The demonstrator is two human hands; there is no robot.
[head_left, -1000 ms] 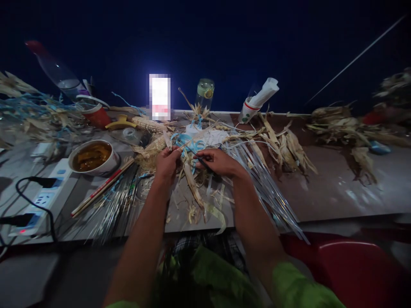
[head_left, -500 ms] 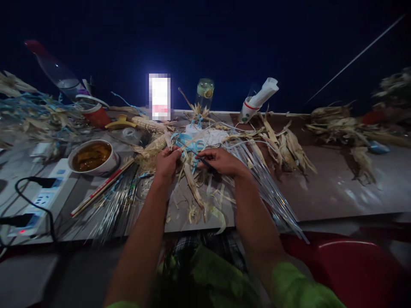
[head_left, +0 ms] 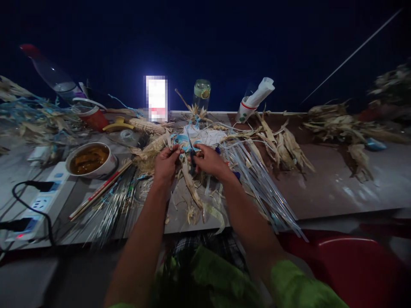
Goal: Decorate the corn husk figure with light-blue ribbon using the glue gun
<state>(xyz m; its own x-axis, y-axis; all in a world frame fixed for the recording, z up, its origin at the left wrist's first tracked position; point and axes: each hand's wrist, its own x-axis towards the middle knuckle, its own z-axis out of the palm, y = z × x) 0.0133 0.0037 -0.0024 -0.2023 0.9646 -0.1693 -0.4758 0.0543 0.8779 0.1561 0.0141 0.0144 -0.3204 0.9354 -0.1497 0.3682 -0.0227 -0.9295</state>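
My right hand (head_left: 207, 160) is closed around dark-handled scissors (head_left: 190, 141), whose narrow blades point up and away from me. Close beside it, my left hand (head_left: 165, 164) pinches the end of a blue plastic strip (head_left: 181, 139) between thumb and finger. The strip curls in loops just beyond the fingertips, around the scissor blades. A pale piece of corn husk (head_left: 168, 139) stands by my left fingers. Below both hands a long dry corn husk (head_left: 192, 186) lies among scraps on the table. Whether the blades touch the strip I cannot tell.
On the left stand a bowl of brown liquid (head_left: 90, 160), a power strip (head_left: 48, 201) and a bundle of thin wires (head_left: 114, 209). Clear rods (head_left: 263, 184) lie to the right. Behind are corn cobs (head_left: 149, 126), a glass jar (head_left: 202, 92) and a bright screen (head_left: 156, 98).
My right hand has moved slightly left, closer to my left hand. The scissors have swung from a leftward slant to pointing almost straight away from me.
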